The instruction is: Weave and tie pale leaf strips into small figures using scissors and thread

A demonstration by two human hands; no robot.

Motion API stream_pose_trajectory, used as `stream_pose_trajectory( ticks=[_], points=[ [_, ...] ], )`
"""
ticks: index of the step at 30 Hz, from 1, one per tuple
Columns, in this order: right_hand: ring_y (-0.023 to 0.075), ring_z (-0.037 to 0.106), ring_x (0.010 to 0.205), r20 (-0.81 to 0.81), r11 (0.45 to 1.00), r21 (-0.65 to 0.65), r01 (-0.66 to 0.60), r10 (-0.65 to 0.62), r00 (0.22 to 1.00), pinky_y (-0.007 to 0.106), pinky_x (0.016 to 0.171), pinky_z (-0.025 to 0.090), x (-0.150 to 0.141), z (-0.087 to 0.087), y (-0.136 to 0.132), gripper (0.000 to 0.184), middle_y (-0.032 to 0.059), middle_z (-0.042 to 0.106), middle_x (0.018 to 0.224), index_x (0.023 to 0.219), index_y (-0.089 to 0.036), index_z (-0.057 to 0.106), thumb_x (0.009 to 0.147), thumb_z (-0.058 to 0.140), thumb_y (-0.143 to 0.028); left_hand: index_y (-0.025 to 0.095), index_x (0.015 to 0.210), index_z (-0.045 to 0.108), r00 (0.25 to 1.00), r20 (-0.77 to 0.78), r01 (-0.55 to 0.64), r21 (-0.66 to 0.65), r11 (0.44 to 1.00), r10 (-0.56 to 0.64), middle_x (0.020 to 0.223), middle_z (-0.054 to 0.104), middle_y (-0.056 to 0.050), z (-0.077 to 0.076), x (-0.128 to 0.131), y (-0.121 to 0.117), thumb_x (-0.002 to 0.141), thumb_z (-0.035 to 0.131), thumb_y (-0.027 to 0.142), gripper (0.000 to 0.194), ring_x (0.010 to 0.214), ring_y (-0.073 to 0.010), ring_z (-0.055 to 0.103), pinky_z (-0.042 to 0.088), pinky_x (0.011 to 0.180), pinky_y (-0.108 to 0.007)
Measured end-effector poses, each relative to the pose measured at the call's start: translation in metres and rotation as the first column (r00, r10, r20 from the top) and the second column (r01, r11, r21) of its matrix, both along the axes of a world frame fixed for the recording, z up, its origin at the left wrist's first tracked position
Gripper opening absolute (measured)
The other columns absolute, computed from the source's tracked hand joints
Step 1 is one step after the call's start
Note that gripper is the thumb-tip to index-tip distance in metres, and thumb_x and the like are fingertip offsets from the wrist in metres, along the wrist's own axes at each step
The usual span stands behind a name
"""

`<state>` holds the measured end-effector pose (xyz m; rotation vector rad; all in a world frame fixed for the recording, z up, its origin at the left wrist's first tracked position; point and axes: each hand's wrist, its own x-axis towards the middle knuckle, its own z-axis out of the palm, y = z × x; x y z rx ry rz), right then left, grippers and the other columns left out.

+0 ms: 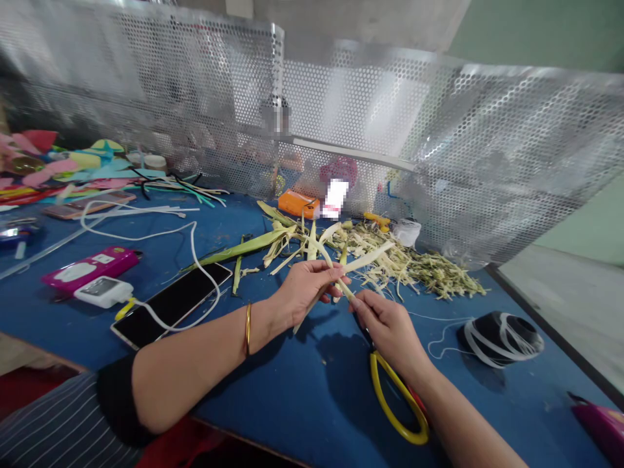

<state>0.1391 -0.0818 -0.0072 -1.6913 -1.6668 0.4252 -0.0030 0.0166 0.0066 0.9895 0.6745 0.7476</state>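
My left hand [305, 289] pinches a few pale leaf strips [363, 260] that fan upward from its fingertips. My right hand [387, 328] is closed on the lower ends of the same strips, just to the right of the left hand, and both hover above the blue table [292, 390]. Under my right wrist lie yellow-handled scissors [397, 406]. A gold bangle sits on my left wrist.
A heap of cut green and pale leaf scraps [414, 263] lies beyond the hands. A phone [170, 302] on a white cable, a white charger [102, 291] and a pink case [90, 266] are at left. A spool of white cord [502, 335] stands right. Perforated metal screens [439, 143] wall the back.
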Motion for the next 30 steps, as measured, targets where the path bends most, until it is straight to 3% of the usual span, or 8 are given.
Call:
stream_pose_trajectory(
  ticks=[6,12,16,18,23,25,27,30],
  points=[
    [0.0117,0.040,0.047,0.168,0.993,0.093,0.070,-0.085,0.982,0.023,0.048,0.029,0.002,0.004,-0.002,0.035,-0.0040,0.047,0.052,0.067,-0.022,0.052,0.094,0.042,-0.042,0.012,0.076,0.067,0.988,0.012,-0.153,-0.086,0.984,0.154,0.077,0.069,-0.005,0.007,-0.002,0.003,0.078,0.070,0.020,0.009,0.052,-0.0060,0.057,0.042,0.050,-0.020],
    [0.0129,0.045,0.047,0.207,0.995,0.046,0.084,-0.091,0.974,0.023,0.049,0.029,0.009,0.003,0.000,0.037,-0.0037,0.048,0.049,0.064,-0.023,0.052,0.094,0.042,-0.041,0.011,0.071,0.068,0.992,0.006,-0.121,-0.226,0.967,0.126,0.067,0.065,-0.004,0.008,-0.003,0.006,0.081,0.068,0.020,0.013,0.054,-0.0056,0.057,0.045,0.054,-0.018],
    [0.0136,0.044,0.044,0.224,0.988,0.032,0.151,-0.155,0.962,0.024,0.046,0.028,0.015,0.005,-0.001,0.035,-0.0042,0.048,0.046,0.068,-0.024,0.059,0.094,0.043,-0.043,0.012,0.077,0.066,0.989,0.027,-0.138,-0.200,0.970,0.146,0.074,0.068,-0.005,0.010,-0.002,0.003,0.079,0.069,0.016,0.006,0.055,-0.0071,0.059,0.047,0.055,-0.020],
    [0.0157,0.051,0.052,0.236,0.957,0.177,0.231,-0.269,0.934,0.025,0.050,0.032,0.017,0.009,-0.003,0.032,-0.0012,0.057,0.056,0.076,-0.023,0.063,0.094,0.044,-0.042,0.012,0.079,0.065,0.990,0.013,-0.135,-0.144,0.980,0.138,0.078,0.070,-0.006,0.011,-0.002,-0.001,0.077,0.070,0.015,0.006,0.056,-0.0085,0.062,0.047,0.055,-0.021],
    [0.0219,0.059,0.082,0.201,0.739,0.641,0.209,-0.424,0.883,0.035,0.076,0.039,0.014,0.019,-0.010,0.022,0.0077,0.065,0.085,0.089,-0.021,0.069,0.094,0.051,-0.032,0.012,0.074,0.067,0.986,-0.127,0.109,-0.014,0.994,-0.110,0.072,0.071,-0.008,0.007,0.000,-0.020,0.072,0.074,0.016,0.009,0.057,-0.0119,0.065,0.047,0.055,-0.022],
    [0.0212,0.058,0.078,0.269,0.785,0.602,0.147,-0.373,0.888,0.038,0.078,0.037,0.012,0.021,-0.010,0.024,0.0057,0.064,0.078,0.083,-0.022,0.072,0.092,0.053,-0.034,0.012,0.073,0.069,0.951,-0.184,0.255,0.013,0.967,-0.248,0.067,0.070,-0.007,0.003,0.000,-0.028,0.070,0.076,0.022,0.012,0.058,-0.0126,0.065,0.047,0.057,-0.023],
    [0.0201,0.057,0.074,0.262,0.895,0.433,0.104,-0.235,0.936,0.037,0.075,0.037,0.011,0.020,-0.007,0.029,0.0044,0.062,0.073,0.074,-0.023,0.073,0.091,0.054,-0.039,0.013,0.071,0.071,0.914,-0.224,0.353,0.031,0.935,-0.337,0.068,0.070,-0.006,-0.001,0.001,-0.035,0.071,0.076,0.030,0.018,0.060,-0.0133,0.065,0.049,0.059,-0.024],
    [0.0183,0.056,0.068,-0.040,0.993,0.108,0.042,-0.038,0.998,0.032,0.066,0.041,0.008,0.017,-0.002,0.033,0.0035,0.061,0.067,0.066,-0.021,0.071,0.085,0.058,-0.045,0.014,0.068,0.071,0.881,-0.271,0.416,0.058,0.908,-0.387,0.068,0.070,-0.004,-0.005,0.002,-0.040,0.073,0.073,0.036,0.022,0.059,-0.0143,0.066,0.050,0.059,-0.026]
  ],
)
